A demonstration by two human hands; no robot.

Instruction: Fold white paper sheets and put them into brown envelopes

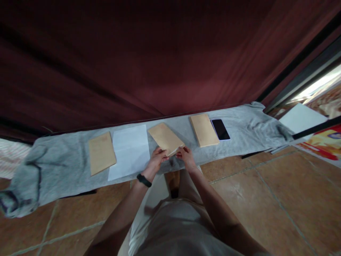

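A brown envelope [165,137] lies tilted on the grey cloth [66,177], its near end lifted. My left hand [157,158] and my right hand [186,156] both pinch that near end, where a white edge shows at the opening. A white sheet of paper [129,151] lies just left of my left hand. A second brown envelope [101,153] is further left, and a third [204,130] lies to the right. A black band is on my left wrist.
A dark phone [220,129] rests on the cloth beside the right envelope. A dark red curtain [133,60] hangs behind the cloth. The floor is brown tile [266,192]. At the far right lie a white sheet [301,119] and a colourful print [325,142].
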